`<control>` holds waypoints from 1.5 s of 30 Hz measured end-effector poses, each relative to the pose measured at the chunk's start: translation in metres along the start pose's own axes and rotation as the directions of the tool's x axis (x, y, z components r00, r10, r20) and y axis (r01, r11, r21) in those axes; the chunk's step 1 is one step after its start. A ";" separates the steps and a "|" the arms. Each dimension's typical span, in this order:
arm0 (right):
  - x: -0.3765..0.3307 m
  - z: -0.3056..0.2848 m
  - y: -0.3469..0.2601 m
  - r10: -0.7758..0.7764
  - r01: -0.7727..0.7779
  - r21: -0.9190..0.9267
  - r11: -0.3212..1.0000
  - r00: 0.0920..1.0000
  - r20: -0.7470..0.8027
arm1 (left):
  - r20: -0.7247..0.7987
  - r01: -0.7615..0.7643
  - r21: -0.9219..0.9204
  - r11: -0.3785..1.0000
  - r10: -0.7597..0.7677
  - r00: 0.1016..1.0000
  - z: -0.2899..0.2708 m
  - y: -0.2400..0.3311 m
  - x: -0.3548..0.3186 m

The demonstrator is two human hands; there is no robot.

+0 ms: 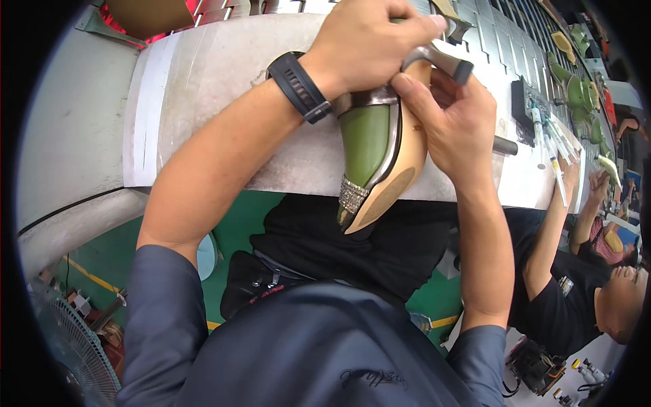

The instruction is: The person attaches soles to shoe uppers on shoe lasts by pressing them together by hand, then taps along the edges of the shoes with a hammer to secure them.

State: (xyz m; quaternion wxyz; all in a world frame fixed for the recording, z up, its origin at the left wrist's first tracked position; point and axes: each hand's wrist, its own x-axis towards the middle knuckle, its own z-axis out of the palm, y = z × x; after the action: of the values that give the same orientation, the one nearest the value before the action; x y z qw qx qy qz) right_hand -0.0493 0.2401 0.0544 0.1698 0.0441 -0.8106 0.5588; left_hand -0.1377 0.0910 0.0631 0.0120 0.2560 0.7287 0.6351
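A high-heeled shoe point(401, 157) hangs over the table's near edge, toe toward me and tan sole turned to the right. A green shoe last point(364, 139) fills it. Dark metallic trim runs along its edge, and a glittery band point(352, 195) crosses near the toe. My left hand point(369, 47), with a black watch on its wrist, grips the shoe's back part beside the heel point(444, 62). My right hand point(461, 122) is closed around the heel end, thumb pressed on the sole. Some fingers of both hands are hidden behind the shoe.
Under the shoe is a pale, worn table point(217, 74). Syringe-like tubes point(553, 139) and a black box point(521, 102) lie on its right side. Slatted conveyor point(498, 44) runs beyond, with more green lasts point(576, 91). A co-worker point(569, 292) sits at right; a fan point(74, 339) stands lower left.
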 end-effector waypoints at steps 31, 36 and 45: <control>-0.031 -0.006 -0.056 -0.260 0.429 -0.396 0.812 0.873 0.413 | 0.207 -0.420 0.325 0.848 0.369 0.906 -0.060 0.011 -0.130; -0.030 -0.005 -0.066 -0.097 0.266 -0.394 0.880 0.912 0.399 | 0.205 -0.407 0.389 0.826 0.353 0.913 -0.057 0.013 -0.138; -0.010 -0.006 -0.082 0.026 0.314 -0.526 0.791 0.840 0.542 | -0.017 -0.328 0.502 0.800 0.389 0.921 -0.020 -0.003 -0.167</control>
State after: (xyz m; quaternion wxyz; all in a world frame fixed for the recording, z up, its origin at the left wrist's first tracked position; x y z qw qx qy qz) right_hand -0.0168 0.2145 0.1257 -0.0078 0.2026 -0.9526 0.2268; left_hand -0.0005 0.0080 0.0130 -0.2172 0.3455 0.8031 0.4342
